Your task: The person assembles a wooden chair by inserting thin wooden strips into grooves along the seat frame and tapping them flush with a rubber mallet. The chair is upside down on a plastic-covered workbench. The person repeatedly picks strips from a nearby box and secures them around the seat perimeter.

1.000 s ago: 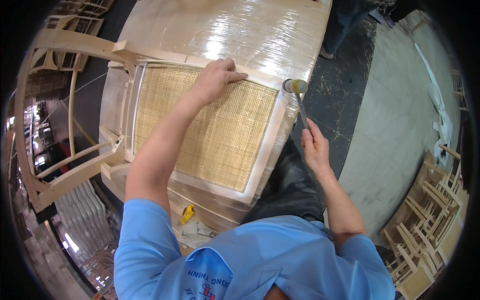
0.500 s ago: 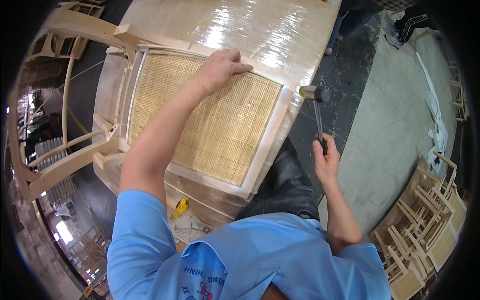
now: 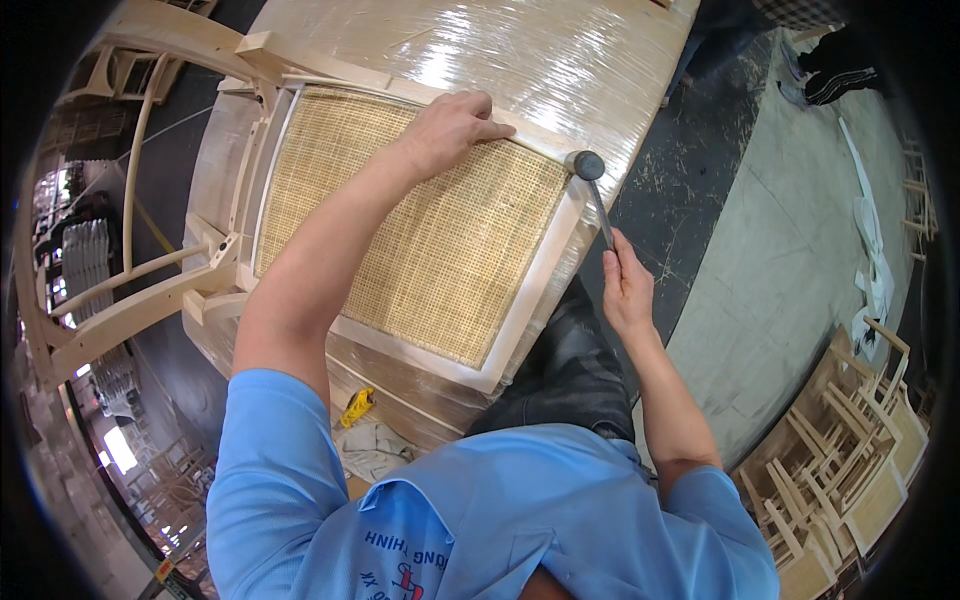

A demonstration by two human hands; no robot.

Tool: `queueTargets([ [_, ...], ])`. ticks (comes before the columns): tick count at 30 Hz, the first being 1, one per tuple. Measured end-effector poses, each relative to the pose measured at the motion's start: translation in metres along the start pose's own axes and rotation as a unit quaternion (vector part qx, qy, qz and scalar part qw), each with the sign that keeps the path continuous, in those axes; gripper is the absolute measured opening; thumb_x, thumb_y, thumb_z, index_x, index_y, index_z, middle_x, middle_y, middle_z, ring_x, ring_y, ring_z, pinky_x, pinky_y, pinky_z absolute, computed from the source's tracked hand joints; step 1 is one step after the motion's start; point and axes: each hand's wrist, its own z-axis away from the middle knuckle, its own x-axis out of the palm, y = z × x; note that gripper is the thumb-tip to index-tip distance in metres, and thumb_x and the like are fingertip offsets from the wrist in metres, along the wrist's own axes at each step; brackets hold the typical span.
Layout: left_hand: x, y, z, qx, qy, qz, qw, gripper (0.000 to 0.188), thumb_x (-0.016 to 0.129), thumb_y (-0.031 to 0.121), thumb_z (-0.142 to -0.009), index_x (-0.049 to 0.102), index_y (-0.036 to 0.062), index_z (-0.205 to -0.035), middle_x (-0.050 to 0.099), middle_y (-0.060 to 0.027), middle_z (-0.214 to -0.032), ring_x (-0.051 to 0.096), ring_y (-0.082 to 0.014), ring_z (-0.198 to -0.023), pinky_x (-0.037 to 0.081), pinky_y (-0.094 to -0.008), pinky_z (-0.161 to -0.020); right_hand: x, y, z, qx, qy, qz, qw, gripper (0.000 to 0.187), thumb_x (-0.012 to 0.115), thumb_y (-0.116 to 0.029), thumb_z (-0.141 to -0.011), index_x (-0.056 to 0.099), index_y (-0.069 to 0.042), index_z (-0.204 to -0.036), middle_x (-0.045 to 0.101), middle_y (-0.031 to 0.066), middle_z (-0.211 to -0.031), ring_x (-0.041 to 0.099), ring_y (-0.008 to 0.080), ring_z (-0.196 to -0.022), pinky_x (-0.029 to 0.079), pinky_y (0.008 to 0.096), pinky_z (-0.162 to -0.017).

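Note:
A wooden chair [image 3: 140, 320] lies on its back, its seat frame holding a panel of woven cane [image 3: 430, 250]. My left hand [image 3: 445, 135] rests at the far edge of the cane, fingers bent down against the frame; whatever they may pinch is hidden beneath them. A thin pale strip [image 3: 350, 88] runs along that edge to the left of the hand. In my right hand [image 3: 630, 290] is a mallet [image 3: 590, 167] with a round dark head, gripped by its handle. Its head is over the far right corner of the seat frame [image 3: 530, 300].
Under the chair is a worktable [image 3: 560, 60] wrapped in clear film. A yellow tool [image 3: 358, 405] and a crumpled cloth [image 3: 375, 450] lie close to my body. Chair frames [image 3: 840, 470] are stacked at the lower right. Another person's legs [image 3: 840, 70] show at the upper right.
My right hand has moved left and up, bringing the mallet head from beside the seat frame to its far right corner. My left hand stays at nearly the same spot on the edge.

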Motion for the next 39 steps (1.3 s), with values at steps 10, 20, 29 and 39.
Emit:
queueTargets([
  [10, 0.007, -0.004, 0.001, 0.007, 0.003, -0.029, 1.000, 0.048, 0.057, -0.002, -0.098, 0.073, 0.0263, -0.134, 0.065, -0.0028, -0.118, 0.061, -0.0203, -0.112, 0.052, -0.0365, -0.107, -0.009, -0.009, 0.001, -0.059, 0.046, -0.068, 0.995, 0.036, 0.058, -0.011, -0.107, 0.061, 0.003, -0.140, 0.074, 0.0160, -0.109, 0.071, 0.0190, -0.095, 0.054, 0.0303, -0.087],
  [20, 0.007, -0.002, 0.005, 0.033, 0.041, -0.049, 0.997, 0.053, 0.059, -0.006, -0.094, 0.073, 0.0266, -0.134, 0.064, -0.0028, -0.118, 0.061, -0.0212, -0.109, 0.052, -0.0359, -0.106, -0.005, -0.007, 0.007, -0.039, 0.032, -0.094, 0.994, 0.036, 0.059, -0.011, -0.107, 0.062, 0.003, -0.140, 0.068, 0.0083, -0.094, 0.063, 0.0137, -0.080, 0.053, 0.0279, -0.076],
  [29, 0.006, -0.005, 0.003, 0.043, 0.039, -0.054, 0.997, 0.056, 0.060, -0.008, -0.092, 0.073, 0.0268, -0.134, 0.064, -0.0021, -0.117, 0.062, -0.0223, -0.109, 0.054, -0.0363, -0.104, -0.007, 0.006, 0.013, -0.002, 0.032, -0.129, 0.991, 0.037, 0.060, -0.010, -0.106, 0.061, 0.004, -0.140, 0.066, 0.0055, -0.092, 0.060, 0.0111, -0.077, 0.051, 0.0266, -0.073],
  [39, 0.004, -0.001, 0.001, 0.026, 0.016, -0.026, 0.999, 0.055, 0.060, -0.010, -0.092, 0.074, 0.0231, -0.134, 0.064, -0.0024, -0.119, 0.061, -0.0221, -0.112, 0.052, -0.0369, -0.106, 0.005, 0.010, -0.003, -0.075, 0.020, -0.015, 0.997, 0.037, 0.060, -0.010, -0.106, 0.061, 0.003, -0.140, 0.075, 0.0200, -0.117, 0.074, 0.0238, -0.101, 0.056, 0.0332, -0.090],
])
